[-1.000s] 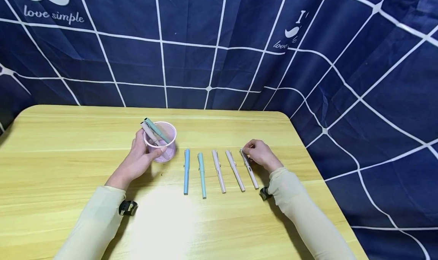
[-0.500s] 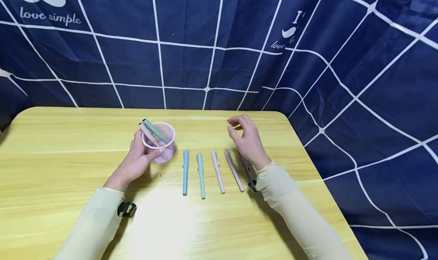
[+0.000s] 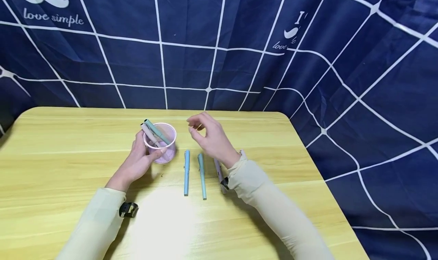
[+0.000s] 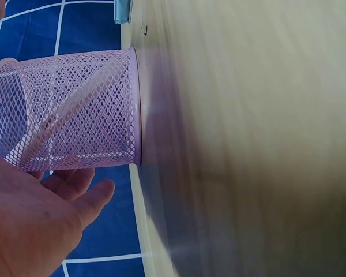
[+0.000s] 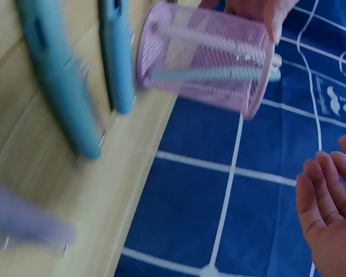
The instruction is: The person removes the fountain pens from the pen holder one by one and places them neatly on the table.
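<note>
My left hand [image 3: 135,163] grips a pink mesh pen cup [image 4: 81,109], its thumb across the near side. Inside lean a pale pink pen [image 3: 149,133] and a green pen [image 3: 158,132], caps up. My right hand [image 3: 213,140] hovers above the table, fingers loosely bent and thumb apart, with nothing between them. Beneath and beside it lie a blue pen [image 3: 186,172], a teal pen [image 3: 202,176] and a lilac pen [image 5: 29,216]. At the right, only the end of another pen [image 3: 242,152] shows past the right sleeve, which hides the rest.
The wooden table [image 3: 68,149] carries the row of pens, with a bright glare near its front. A dark blue cloth [image 3: 188,66] with white grid lines hangs behind and to the right. Each wrist bears a small black camera [image 3: 128,210].
My right hand has risen off the rightmost pen and swept left over the row, empty. The left hand and the pen cup have stayed in place.
</note>
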The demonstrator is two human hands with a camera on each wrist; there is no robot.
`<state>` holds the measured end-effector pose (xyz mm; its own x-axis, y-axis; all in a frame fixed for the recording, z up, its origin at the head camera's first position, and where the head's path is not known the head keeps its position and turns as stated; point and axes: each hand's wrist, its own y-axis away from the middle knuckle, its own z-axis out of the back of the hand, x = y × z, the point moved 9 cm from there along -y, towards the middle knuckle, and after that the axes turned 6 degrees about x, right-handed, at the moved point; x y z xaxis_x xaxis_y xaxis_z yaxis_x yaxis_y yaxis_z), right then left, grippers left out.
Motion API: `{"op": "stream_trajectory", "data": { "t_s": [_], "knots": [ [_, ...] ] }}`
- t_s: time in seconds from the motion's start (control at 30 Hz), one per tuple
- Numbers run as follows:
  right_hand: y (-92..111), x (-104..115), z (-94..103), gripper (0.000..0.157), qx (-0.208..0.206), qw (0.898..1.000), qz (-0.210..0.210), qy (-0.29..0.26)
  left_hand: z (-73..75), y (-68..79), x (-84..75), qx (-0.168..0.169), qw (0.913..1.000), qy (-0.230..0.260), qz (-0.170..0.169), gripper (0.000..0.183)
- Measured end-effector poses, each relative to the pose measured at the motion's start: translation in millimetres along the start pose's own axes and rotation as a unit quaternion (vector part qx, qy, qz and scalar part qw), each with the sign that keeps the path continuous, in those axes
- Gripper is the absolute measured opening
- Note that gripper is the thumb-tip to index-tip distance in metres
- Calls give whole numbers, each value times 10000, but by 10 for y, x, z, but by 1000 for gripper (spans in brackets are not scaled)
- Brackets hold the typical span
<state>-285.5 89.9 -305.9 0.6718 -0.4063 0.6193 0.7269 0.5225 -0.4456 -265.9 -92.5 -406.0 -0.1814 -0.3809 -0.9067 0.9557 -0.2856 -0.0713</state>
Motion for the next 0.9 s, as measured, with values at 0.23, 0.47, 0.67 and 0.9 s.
{"op": "stream_trajectory", "data": {
  "t_s": [0.23,0.47,0.67,0.9],
  "knots": [
    [-203,36,-383,28,272,9980,-339,-467,-7,-13,13,-6,10000,-9,61,79],
    [-374,92,-722,26,644,9950,-567,-518,1,-21,24,23,9999,-97,43,81],
    [-423,91,-940,28,993,9905,-956,8,-10,-29,4,68,9998,-156,-130,83],
    [-414,30,-1055,32,1108,9841,-1340,361,-18,-28,28,87,9995,-311,-40,85]
  ]
}}
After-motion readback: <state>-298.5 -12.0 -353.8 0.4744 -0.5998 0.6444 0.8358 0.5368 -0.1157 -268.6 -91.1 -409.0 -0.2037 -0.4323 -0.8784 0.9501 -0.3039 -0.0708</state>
